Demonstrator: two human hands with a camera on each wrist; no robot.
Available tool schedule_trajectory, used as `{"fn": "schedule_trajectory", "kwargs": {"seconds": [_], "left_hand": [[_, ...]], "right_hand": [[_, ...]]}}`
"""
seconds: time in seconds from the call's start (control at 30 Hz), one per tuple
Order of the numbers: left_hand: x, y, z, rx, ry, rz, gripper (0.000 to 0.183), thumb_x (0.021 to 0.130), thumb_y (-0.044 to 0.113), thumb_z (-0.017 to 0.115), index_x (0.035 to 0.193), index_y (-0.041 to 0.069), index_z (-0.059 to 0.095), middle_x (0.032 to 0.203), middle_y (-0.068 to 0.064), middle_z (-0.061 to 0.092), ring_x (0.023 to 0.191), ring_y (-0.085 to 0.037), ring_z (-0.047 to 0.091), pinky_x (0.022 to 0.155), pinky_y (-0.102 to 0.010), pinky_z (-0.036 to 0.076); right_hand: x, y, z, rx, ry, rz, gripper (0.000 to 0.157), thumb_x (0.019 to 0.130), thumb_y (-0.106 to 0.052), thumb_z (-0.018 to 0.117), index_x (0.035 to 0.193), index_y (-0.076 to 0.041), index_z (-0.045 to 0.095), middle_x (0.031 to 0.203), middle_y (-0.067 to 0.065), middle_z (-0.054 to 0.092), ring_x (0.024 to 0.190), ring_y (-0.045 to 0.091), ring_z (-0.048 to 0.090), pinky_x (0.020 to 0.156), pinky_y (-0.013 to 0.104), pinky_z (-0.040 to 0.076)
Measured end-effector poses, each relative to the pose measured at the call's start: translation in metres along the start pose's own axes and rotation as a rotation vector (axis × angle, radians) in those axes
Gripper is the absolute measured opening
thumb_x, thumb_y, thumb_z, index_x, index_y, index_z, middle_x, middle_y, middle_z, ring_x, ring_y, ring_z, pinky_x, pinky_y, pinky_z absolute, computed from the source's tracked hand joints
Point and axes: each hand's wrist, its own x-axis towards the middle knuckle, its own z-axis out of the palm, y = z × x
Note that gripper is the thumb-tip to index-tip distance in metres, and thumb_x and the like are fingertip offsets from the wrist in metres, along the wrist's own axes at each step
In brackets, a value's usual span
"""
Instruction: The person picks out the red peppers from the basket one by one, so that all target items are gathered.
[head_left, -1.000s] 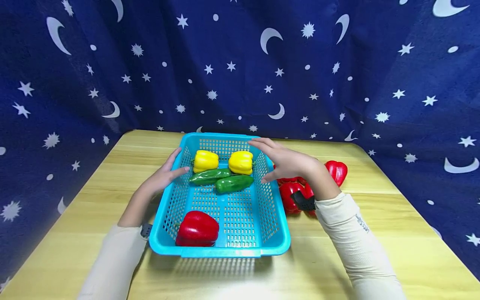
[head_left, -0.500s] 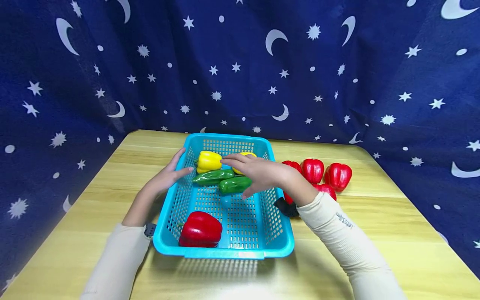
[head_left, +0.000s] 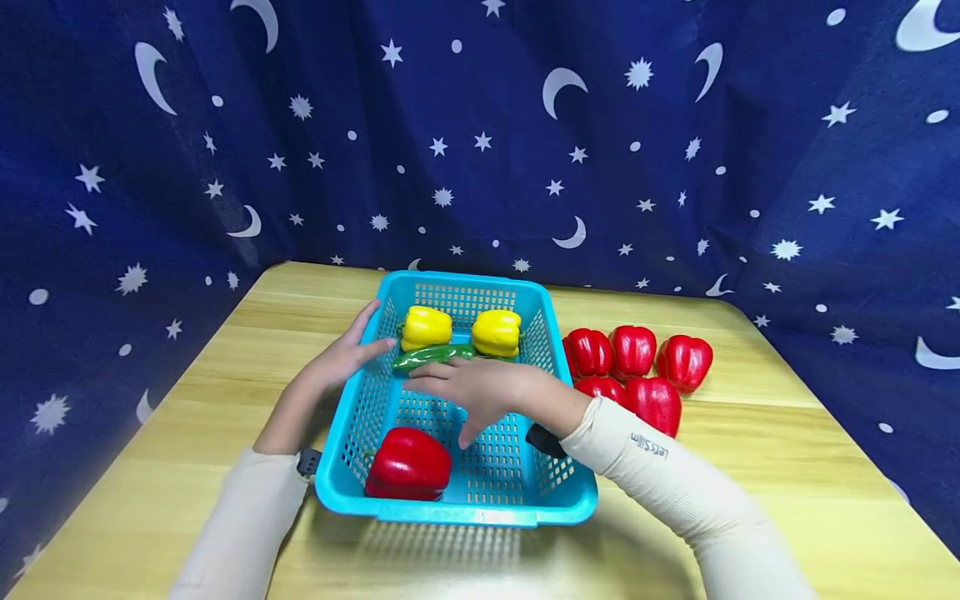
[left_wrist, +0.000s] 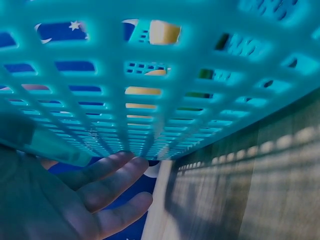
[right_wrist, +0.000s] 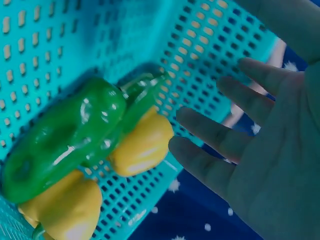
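A blue perforated plastic basket stands on the wooden table. Its left rim sits between thumb and fingers of my left hand, which holds it there; that thumb lies inside. My right hand hovers over the basket with its fingers straight and spread, holding nothing. Two yellow bell peppers, one left and one right, lie at the back. Just in front is a long green pepper. A second green pepper shows in the right wrist view. One red bell pepper lies in the front left corner.
Several red bell peppers are grouped on the table to the right of the basket. A dark blue curtain with moons and stars hangs behind and beside the table.
My right hand has moved left and nearer the front, from the basket's right rim to above its middle. The left hand keeps its place on the rim. The head view has shifted slightly.
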Motion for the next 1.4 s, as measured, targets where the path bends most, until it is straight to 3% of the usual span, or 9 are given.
{"fn": "schedule_trajectory", "kwargs": {"seconds": [0.33, 0.6, 0.7, 0.93, 1.13, 1.4], "left_hand": [[0.001, 0.000, -0.001, -0.013, -0.004, 0.008, 0.074, 0.095, 0.031, 0.044, 0.147, 0.024, -0.008, 0.152, -0.018, 0.002, 0.127, -0.048, 0.030, 0.091, -0.055, 0.044], [-0.001, 0.001, 0.000, 0.020, 0.011, 0.015, 0.075, 0.094, 0.031, 0.044, 0.147, 0.022, -0.008, 0.153, -0.018, -0.002, 0.133, -0.048, 0.017, 0.101, -0.064, 0.028], [-0.001, 0.000, 0.000, 0.007, 0.010, 0.013, 0.075, 0.094, 0.031, 0.045, 0.147, 0.023, -0.008, 0.153, -0.017, -0.002, 0.133, -0.047, 0.017, 0.101, -0.063, 0.028], [-0.002, 0.001, 0.002, -0.005, 0.010, 0.012, 0.074, 0.094, 0.031, 0.045, 0.147, 0.025, -0.008, 0.153, -0.016, -0.001, 0.131, -0.047, 0.022, 0.097, -0.058, 0.038], [-0.003, 0.001, 0.002, -0.031, -0.003, 0.004, 0.074, 0.094, 0.030, 0.045, 0.146, 0.026, -0.008, 0.152, -0.019, 0.003, 0.126, -0.048, 0.032, 0.086, -0.052, 0.049], [-0.002, 0.002, 0.001, -0.025, -0.010, -0.003, 0.076, 0.094, 0.033, 0.045, 0.146, 0.026, -0.009, 0.152, -0.018, 0.001, 0.129, -0.048, 0.028, 0.089, -0.052, 0.047]], "right_hand": [[0.015, -0.017, 0.016, -0.133, -0.058, -0.086, 0.104, 0.069, -0.033, 0.079, 0.146, -0.032, 0.010, 0.152, -0.006, 0.018, 0.133, 0.025, 0.030, 0.102, 0.040, 0.041], [0.023, -0.028, 0.027, -0.223, -0.026, -0.152, 0.113, 0.064, -0.035, 0.082, 0.147, -0.030, 0.006, 0.151, -0.009, 0.017, 0.130, 0.021, 0.035, 0.102, 0.038, 0.041], [0.023, -0.030, 0.030, -0.229, -0.016, -0.189, 0.114, 0.063, -0.038, 0.081, 0.147, -0.029, 0.004, 0.151, -0.011, 0.017, 0.129, 0.019, 0.035, 0.103, 0.037, 0.040], [0.022, -0.034, 0.032, -0.199, 0.048, -0.303, 0.101, 0.061, -0.041, 0.082, 0.141, -0.024, 0.022, 0.141, -0.009, 0.034, 0.121, 0.013, 0.041, 0.099, 0.028, 0.042], [0.020, -0.029, 0.028, -0.208, 0.109, -0.287, 0.096, 0.059, -0.040, 0.083, 0.135, -0.020, 0.028, 0.131, -0.006, 0.042, 0.115, 0.013, 0.046, 0.093, 0.024, 0.045], [0.016, -0.016, 0.025, -0.197, 0.123, -0.231, 0.095, 0.062, -0.039, 0.081, 0.138, -0.018, 0.027, 0.132, -0.004, 0.041, 0.116, 0.017, 0.047, 0.095, 0.029, 0.046]]}}
